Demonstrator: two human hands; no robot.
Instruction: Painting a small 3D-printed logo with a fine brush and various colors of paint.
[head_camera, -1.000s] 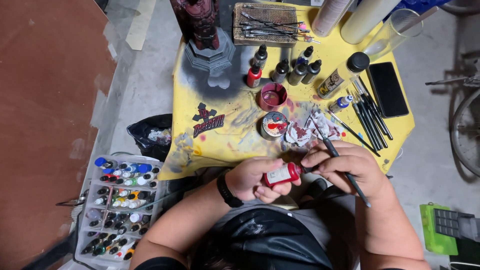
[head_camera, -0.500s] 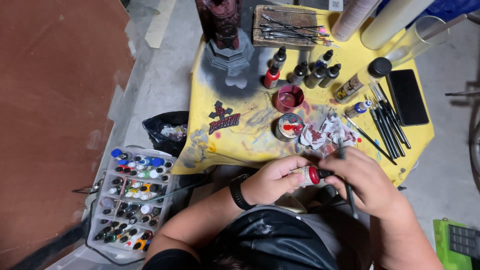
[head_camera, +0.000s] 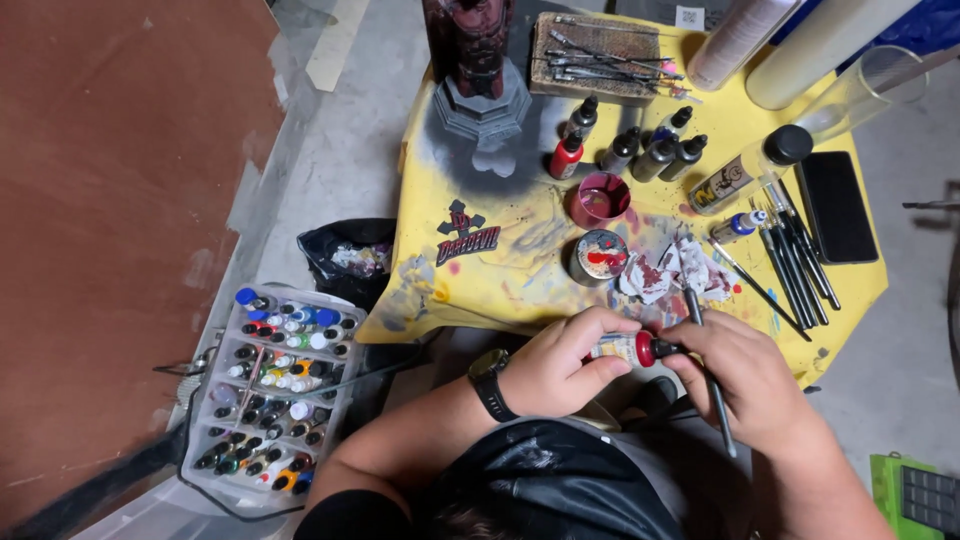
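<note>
On the floor at far left we see a clear box of paint bottles (head_camera: 272, 395), a black bag (head_camera: 350, 262) just beyond it. Our left hand (head_camera: 556, 365) (a black watch (head_camera: 492, 383) on its wrist) curls shut around a small paint bottle (head_camera: 625, 348), held level over the near edge of the yellow table (head_camera: 500, 250). Our right hand (head_camera: 745, 375) pinches the bottle's red cap (head_camera: 646, 349) and also grips a dark brush (head_camera: 708, 375). Past them sit a smeared tin (head_camera: 599, 256) and paint-stained rags (head_camera: 672, 272).
</note>
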